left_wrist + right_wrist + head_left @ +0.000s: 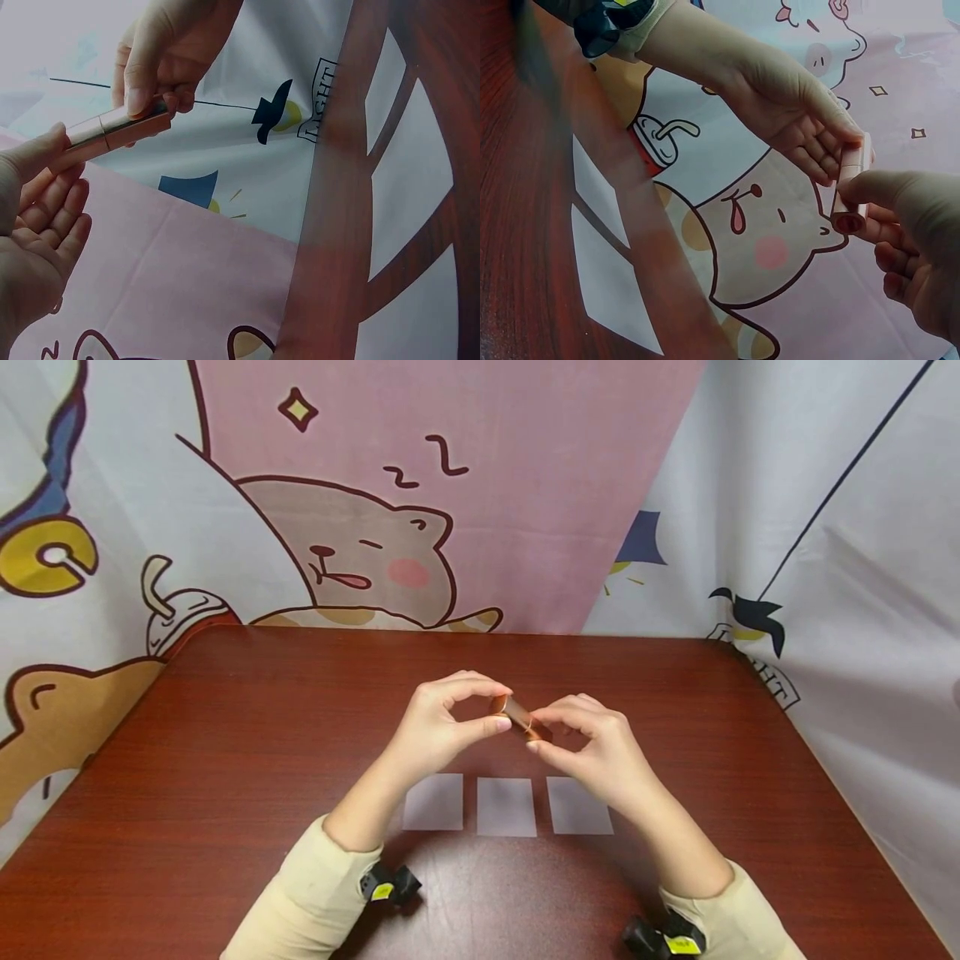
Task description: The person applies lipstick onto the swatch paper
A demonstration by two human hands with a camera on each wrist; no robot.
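Observation:
A shiny rose-gold lipstick tube (519, 713) is held in the air above the table between both hands. My left hand (442, 727) pinches one end between thumb and fingers. The other end is pinched by my right hand (596, 745). In the left wrist view, a seam crosses the middle of the tube (109, 129), and the two parts sit together in line. The right wrist view shows the dark reddish end face of the tube (850, 223) beside the right thumb. Fingertips hide parts of both ends.
Three white paper squares lie in a row below the hands: a left one (433, 803), a middle one (507, 808) and a right one (579, 807). They rest on a reddish-brown wooden table (225, 760). A cartoon-printed curtain (540, 493) hangs behind it.

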